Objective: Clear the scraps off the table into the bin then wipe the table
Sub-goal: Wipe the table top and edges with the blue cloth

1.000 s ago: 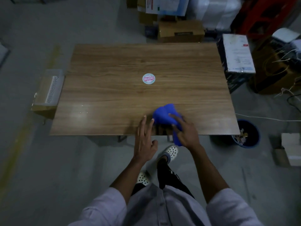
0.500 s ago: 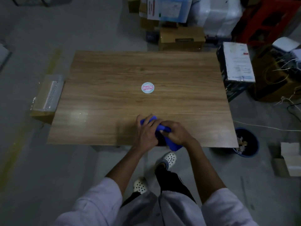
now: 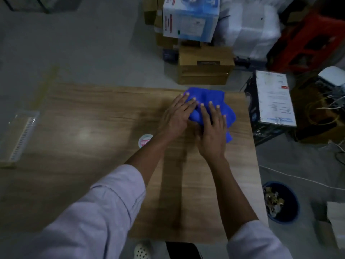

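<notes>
Wiping step: crumpled blue cloth (image 3: 207, 96), upper centre-right of frame, is pressed by flat-fingered left hand (image 3: 175, 118) and right hand (image 3: 212, 131); leftward sweep likely needed.

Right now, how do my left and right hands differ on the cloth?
The left hand slants rightward on the left edge of the cloth; the right hand points straight ahead on its middle. The left hand reaches farther across the table than the right hand. Both lie flat with straight fingers, pressing the cloth down.
</notes>
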Available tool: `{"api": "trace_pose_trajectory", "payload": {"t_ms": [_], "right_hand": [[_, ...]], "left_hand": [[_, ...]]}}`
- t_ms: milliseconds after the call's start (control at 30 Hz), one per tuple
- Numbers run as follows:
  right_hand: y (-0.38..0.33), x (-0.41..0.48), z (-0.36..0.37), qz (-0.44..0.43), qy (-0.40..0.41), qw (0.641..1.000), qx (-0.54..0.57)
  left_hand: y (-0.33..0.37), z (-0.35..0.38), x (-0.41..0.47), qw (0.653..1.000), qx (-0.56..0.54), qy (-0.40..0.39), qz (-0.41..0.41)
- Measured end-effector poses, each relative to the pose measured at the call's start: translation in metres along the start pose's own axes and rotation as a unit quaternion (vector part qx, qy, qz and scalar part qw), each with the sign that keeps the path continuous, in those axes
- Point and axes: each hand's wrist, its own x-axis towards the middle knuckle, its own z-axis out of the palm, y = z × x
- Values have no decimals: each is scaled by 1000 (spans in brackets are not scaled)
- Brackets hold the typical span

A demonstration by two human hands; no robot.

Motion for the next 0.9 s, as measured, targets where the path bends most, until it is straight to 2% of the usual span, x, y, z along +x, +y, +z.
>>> {"api": "trace_pose_trajectory", "payload": {"t_ms": [67,100,133,233,367,467,567,700,800,900], "right_hand": [[17,-2,39,45,-199,979,-15],[25,-8,58,52,-234,971,-27],[32,-14,72,51,-231,971,-33],[36,-13,99,96,-172,980,-18],[15,18,129,158,-126,979,-36],[4,52,148,170,-115,978,-28],[5,83,159,116,-130,985,-17],[22,114,155,24,-216,976,3],[25,98,140,-29,-230,973,22],[20,68,126,-35,-245,969,21]], "left_hand": [[-22,32,-17,985,-2,-169,-17],[-29,45,-30,964,-10,-261,-37],[-33,55,-41,945,-38,-320,-59],[-41,72,-43,953,-84,-283,-69],[-67,85,2,948,-80,-300,-65],[-95,91,25,948,-109,-283,-94],[-117,94,21,950,-98,-255,-150],[-119,83,6,930,-80,-255,-251],[-98,66,-10,916,-60,-287,-276],[-75,54,-31,908,-54,-305,-281]]}}
